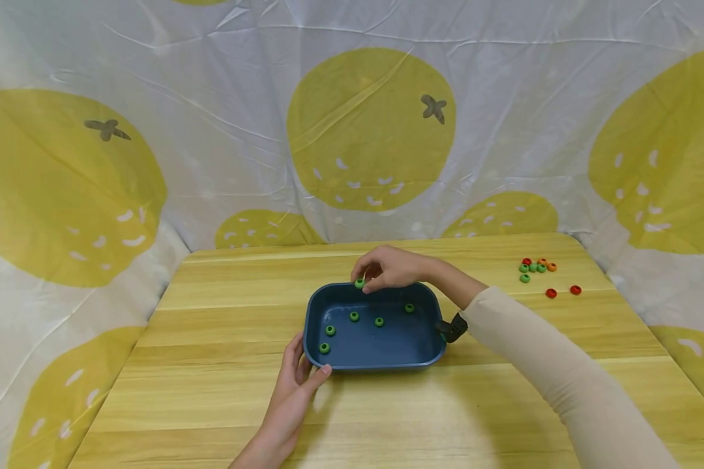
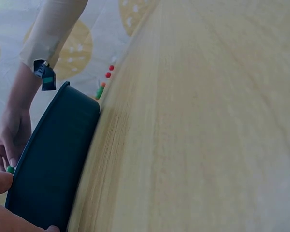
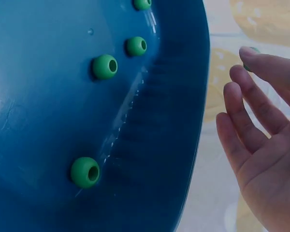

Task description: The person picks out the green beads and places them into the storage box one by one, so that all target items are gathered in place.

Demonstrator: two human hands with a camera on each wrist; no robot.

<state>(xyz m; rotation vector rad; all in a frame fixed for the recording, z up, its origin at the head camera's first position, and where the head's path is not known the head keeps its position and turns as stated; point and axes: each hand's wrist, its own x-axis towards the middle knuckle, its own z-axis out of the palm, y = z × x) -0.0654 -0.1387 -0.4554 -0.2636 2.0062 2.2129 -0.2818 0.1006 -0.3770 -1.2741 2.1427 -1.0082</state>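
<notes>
A dark blue rectangular basin (image 1: 375,365) sits mid-table with several green beads (image 1: 379,322) spread over its floor. My left hand (image 1: 293,391) grips its near left corner, thumb on the front rim and fingers along the left side. In the left wrist view the thumb (image 2: 1,182) lies at the basin's (image 2: 53,154) edge. Over the far rim, my right hand (image 1: 390,268) pinches one green bead (image 1: 360,283) between thumb and fingertips. From the right wrist, that bead (image 3: 252,59) is mostly hidden behind the thumb, while the remaining fingers are spread loosely.
Loose red beads (image 1: 551,293), green beads (image 1: 525,278) and orange beads (image 1: 552,267) lie at the table's back right. A fruit-printed cloth (image 1: 369,130) hangs behind the wooden table (image 1: 223,352). The right wrist carries a small black device (image 1: 453,327) above the basin's right rim.
</notes>
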